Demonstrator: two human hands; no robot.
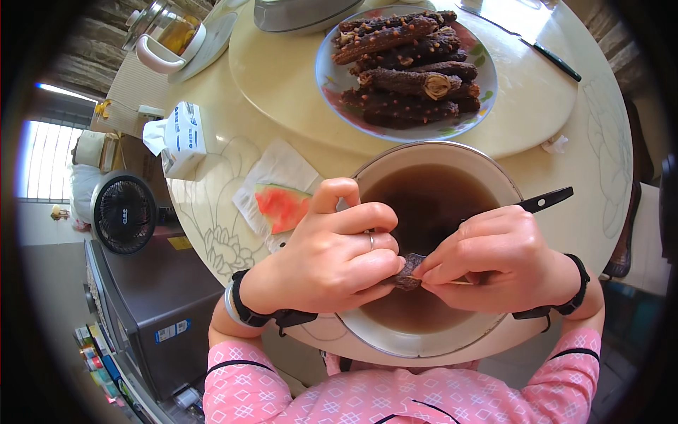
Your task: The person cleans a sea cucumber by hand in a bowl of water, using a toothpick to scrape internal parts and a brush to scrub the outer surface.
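Over a pale round basin of brown liquid, my two hands meet on a small dark brown, wrinkled piece. My left hand, a ring on one finger, pinches its left end with the forefinger raised and bent. My right hand is closed at the other end, fingertips pressed together. Beyond the right knuckles a black handle with a hole sticks out over the basin's rim; my hand hides the rest, so I cannot tell if I grip it. Farther off, a flowered plate bears several long, knobbly dark brown pieces.
A bitten watermelon slice lies on a tissue left of the basin. Left of that stand a tissue box and a glass teapot. A black-handled knife rests at the far right. Beyond the table's left edge is a black fan.
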